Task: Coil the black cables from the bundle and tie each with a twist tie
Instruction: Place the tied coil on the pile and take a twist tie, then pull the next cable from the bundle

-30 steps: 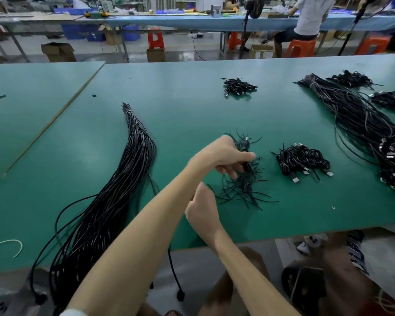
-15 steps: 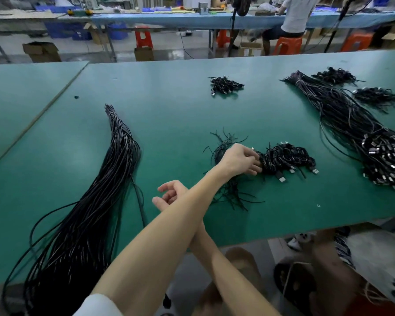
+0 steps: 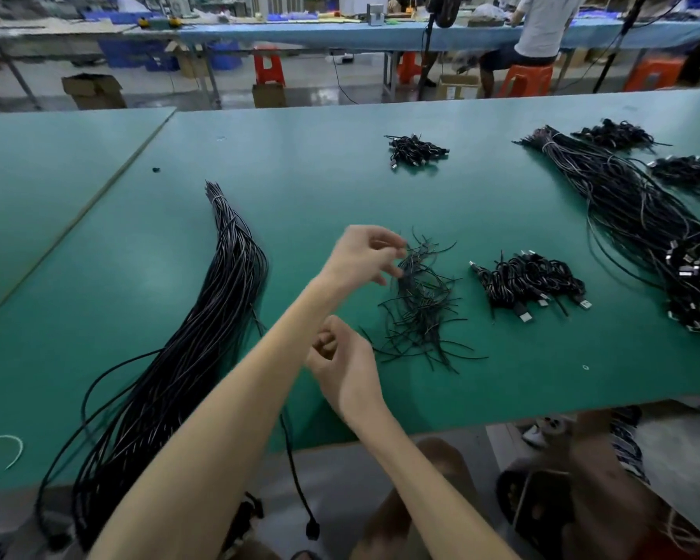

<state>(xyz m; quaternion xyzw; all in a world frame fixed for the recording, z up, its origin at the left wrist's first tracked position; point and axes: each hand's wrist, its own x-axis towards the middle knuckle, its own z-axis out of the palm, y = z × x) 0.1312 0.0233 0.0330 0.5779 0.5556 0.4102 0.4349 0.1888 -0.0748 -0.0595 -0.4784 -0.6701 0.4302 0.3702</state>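
A long bundle of black cables [image 3: 203,329] lies on the left of the green table [image 3: 320,175] and hangs over its front edge. A loose pile of black twist ties [image 3: 421,313] sits in the middle. To its right is a heap of coiled, tied cables [image 3: 530,280]. My left hand [image 3: 360,256] reaches across over the top of the tie pile, its fingers loosely bent, fingertips at the ties. My right hand [image 3: 340,361] hovers nearer the front edge, fingers loosely curled, holding nothing.
A second long cable bundle [image 3: 639,220] with connector ends runs along the right side. Smaller coiled heaps lie at the back centre [image 3: 415,149] and back right [image 3: 615,133]. A white tie [image 3: 5,446] lies at the front left. A person [image 3: 542,30] sits at the far bench.
My left hand has drawn back left from the heap of coiled cables to the twist tie pile. My right hand has curled its fingers and shifted to the right.
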